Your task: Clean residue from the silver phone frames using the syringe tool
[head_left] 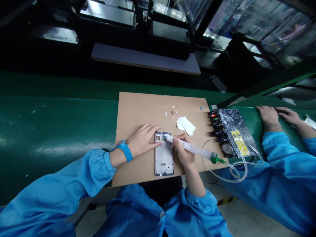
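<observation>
A phone frame (164,161) lies flat on a sheet of cardboard (138,112), its inner side facing up. My left hand (142,141) rests at its left edge, fingers stretched out and thumb on the frame's side. In my right hand (184,149) is a clear dispensing syringe (195,148), held like a pen. Its blue tip touches or hovers just over the upper part of the frame; I cannot tell which. From the syringe's green end cap (214,158) runs a clear air hose (243,174). Around my left wrist sits a blue strap (127,152).
Right of the cardboard stands a black dispenser box (232,131) with knobs, a gauge and a lit display. Crumpled white tissue (186,125) and small scraps lie beyond the phone frame. At the right, a co-worker's hands (269,115) rest on the green bench (61,131).
</observation>
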`<state>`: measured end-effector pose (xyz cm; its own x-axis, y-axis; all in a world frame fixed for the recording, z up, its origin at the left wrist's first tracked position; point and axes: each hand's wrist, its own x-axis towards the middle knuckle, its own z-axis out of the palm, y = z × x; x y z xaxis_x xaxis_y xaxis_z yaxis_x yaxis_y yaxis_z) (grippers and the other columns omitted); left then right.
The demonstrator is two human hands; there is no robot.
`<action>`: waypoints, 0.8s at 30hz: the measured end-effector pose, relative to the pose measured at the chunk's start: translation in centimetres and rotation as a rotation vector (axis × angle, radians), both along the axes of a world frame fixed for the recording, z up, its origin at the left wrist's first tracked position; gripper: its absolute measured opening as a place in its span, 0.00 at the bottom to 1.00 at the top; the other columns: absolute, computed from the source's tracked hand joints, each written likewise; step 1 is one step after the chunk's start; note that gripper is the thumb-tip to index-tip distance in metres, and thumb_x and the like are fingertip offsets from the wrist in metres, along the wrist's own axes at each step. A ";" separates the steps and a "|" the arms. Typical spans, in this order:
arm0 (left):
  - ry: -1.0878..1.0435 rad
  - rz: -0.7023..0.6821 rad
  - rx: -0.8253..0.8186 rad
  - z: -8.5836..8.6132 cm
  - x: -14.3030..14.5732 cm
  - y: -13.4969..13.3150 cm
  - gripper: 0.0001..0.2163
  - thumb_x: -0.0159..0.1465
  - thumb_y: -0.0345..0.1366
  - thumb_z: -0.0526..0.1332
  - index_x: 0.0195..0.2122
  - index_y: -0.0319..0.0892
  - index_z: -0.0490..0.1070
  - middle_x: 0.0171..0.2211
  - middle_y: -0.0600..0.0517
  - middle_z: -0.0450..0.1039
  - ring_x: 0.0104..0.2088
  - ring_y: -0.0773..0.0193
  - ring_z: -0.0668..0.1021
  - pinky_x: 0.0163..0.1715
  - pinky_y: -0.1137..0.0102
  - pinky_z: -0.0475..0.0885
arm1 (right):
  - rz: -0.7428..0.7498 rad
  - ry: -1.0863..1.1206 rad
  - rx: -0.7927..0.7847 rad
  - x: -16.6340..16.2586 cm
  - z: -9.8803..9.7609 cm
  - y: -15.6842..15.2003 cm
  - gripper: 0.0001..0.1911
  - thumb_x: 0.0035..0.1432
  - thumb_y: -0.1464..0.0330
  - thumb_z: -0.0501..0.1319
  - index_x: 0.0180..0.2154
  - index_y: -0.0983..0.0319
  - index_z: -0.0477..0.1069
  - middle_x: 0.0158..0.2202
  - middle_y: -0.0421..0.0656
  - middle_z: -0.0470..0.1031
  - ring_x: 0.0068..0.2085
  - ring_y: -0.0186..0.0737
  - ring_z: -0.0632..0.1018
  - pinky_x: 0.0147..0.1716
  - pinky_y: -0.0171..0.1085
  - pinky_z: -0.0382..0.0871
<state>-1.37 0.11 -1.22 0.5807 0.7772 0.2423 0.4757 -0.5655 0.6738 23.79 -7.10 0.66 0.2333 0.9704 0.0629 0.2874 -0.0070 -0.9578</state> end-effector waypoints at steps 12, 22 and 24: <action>0.008 -0.022 -0.017 0.4 0.0 0.1 0.30 0.78 0.47 0.77 0.75 0.44 0.73 0.66 0.41 0.85 0.68 0.41 0.83 0.70 0.46 0.81 | -0.012 -0.008 0.000 0.2 -0.4 0.0 0.27 0.70 0.39 0.76 0.35 0.54 0.81 0.27 0.40 0.83 0.27 0.40 0.78 0.31 0.40 0.73; 0.008 -0.027 -0.012 0.3 0.0 0.2 0.29 0.78 0.48 0.76 0.75 0.45 0.72 0.66 0.41 0.85 0.68 0.40 0.84 0.70 0.44 0.81 | -0.017 -0.031 0.011 0.2 -0.5 0.1 0.27 0.71 0.39 0.76 0.36 0.54 0.81 0.27 0.40 0.83 0.27 0.41 0.78 0.31 0.40 0.74; 0.008 -0.027 -0.010 0.3 0.0 0.2 0.29 0.78 0.48 0.76 0.75 0.45 0.73 0.66 0.40 0.85 0.68 0.40 0.84 0.70 0.44 0.82 | -0.019 -0.026 0.011 0.1 -0.5 0.1 0.27 0.71 0.39 0.76 0.36 0.54 0.81 0.27 0.40 0.83 0.27 0.41 0.78 0.31 0.40 0.74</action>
